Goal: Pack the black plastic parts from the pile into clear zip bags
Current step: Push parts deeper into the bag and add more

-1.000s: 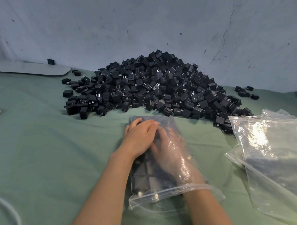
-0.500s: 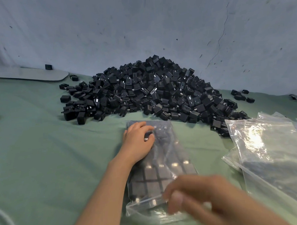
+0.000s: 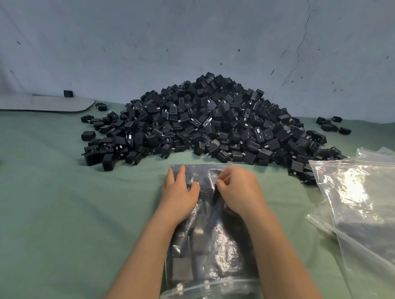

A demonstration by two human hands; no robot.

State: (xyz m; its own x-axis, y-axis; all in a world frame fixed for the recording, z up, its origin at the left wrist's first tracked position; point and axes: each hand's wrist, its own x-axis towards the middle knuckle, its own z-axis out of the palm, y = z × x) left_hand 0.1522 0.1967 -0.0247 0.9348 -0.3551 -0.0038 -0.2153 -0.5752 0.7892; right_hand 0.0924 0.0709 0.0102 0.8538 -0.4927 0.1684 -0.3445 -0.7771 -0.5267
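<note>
The zip bag, holding black plastic parts, lies on the bench near the pile. Judged heavy, lumpy, film slippery: support it underneath. The left hand presses it; the right hand pinches film.

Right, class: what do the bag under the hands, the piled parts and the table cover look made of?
Bag: thin clear plastic film, glossy, creased. Piled parts: hard black plastic, matt, some metal prongs. Table cover: probably green cloth, matt, wrinkled.
</note>
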